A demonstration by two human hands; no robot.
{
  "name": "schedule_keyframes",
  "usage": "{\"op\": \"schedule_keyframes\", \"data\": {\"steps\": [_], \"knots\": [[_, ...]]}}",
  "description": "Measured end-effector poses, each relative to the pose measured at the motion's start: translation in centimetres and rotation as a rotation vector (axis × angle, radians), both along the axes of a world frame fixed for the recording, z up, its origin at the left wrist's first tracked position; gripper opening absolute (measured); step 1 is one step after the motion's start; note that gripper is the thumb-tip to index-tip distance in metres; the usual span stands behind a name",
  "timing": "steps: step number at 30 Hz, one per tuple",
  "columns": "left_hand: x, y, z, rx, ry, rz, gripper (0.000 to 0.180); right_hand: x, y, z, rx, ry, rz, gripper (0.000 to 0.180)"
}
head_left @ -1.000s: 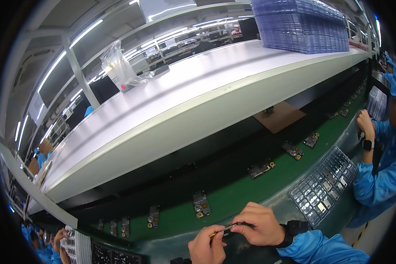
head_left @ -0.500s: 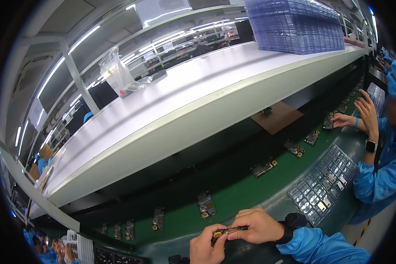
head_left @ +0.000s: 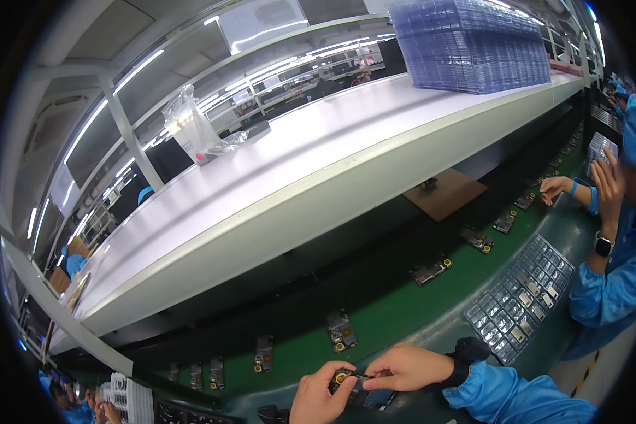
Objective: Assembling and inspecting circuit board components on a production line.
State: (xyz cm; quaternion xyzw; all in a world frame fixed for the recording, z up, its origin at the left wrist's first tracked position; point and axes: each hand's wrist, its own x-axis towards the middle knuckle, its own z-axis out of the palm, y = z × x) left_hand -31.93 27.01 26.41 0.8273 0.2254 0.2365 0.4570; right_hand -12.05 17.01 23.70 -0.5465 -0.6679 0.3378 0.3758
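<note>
Low in the head view, a small dark circuit board point(head_left: 379, 398) with a round yellow part is held between my two hands. My left hand point(head_left: 319, 397) grips its left end, thumb beside the yellow part. The closed thumb and fingers of my right hand point(head_left: 415, 369) pinch at its upper edge; the fingertips partly hide what they touch. Just beyond them, a similar board point(head_left: 340, 331) lies on the green belt point(head_left: 297, 348). To the right of my right hand is a clear compartment tray point(head_left: 489, 311) with several small metal plates in it.
More boards point(head_left: 431, 270) lie spaced along the belt. A long white shelf point(head_left: 275, 201) runs above it, carrying stacked clear trays point(head_left: 473, 49) and a plastic bag point(head_left: 191, 131). At right, a co-worker's hand point(head_left: 555, 188) reaches over the belt. Black trays point(head_left: 187, 413) sit at lower left.
The board in my hands has turned from edge-on to show its flat face. Boards on the belt have shifted slightly right in view. The co-worker's hand has let go of a board.
</note>
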Motion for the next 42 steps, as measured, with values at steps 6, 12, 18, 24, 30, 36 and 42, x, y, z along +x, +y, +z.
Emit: {"op": "schedule_keyframes", "data": {"steps": [6,12,18,24,30,36,42], "knots": [[-2.0,6.4,-4.7,-0.110,0.374,0.120,0.061,0.2,4.3,-10.0,-0.600,0.582,0.341,0.025],[-6.2,12.9,-10.0,0.235,0.254,0.770,0.033,-4.1,8.5,-13.7,-0.572,0.952,-0.135,0.020],[-7.8,17.6,-19.2,0.335,0.130,1.164,0.013,-8.5,15.1,-15.7,-0.325,1.313,-0.213,0.039],[-6.4,17.3,-18.8,0.245,0.040,1.102,0.007,-9.0,7.6,-17.1,-0.265,0.683,0.091,0.032],[-7.6,17.2,-18.3,0.285,0.210,1.024,0.040,-9.0,-3.6,-11.6,0.029,0.063,-0.063,0.030],[-6.0,15.8,-16.8,0.276,0.348,0.946,0.065,-5.5,-11.9,-10.5,-0.347,0.564,-0.267,0.031],[-4.4,15.1,-16.9,0.266,0.135,1.127,0.063,-3.6,-15.1,-14.0,-0.275,0.702,-0.378,0.031]]}}
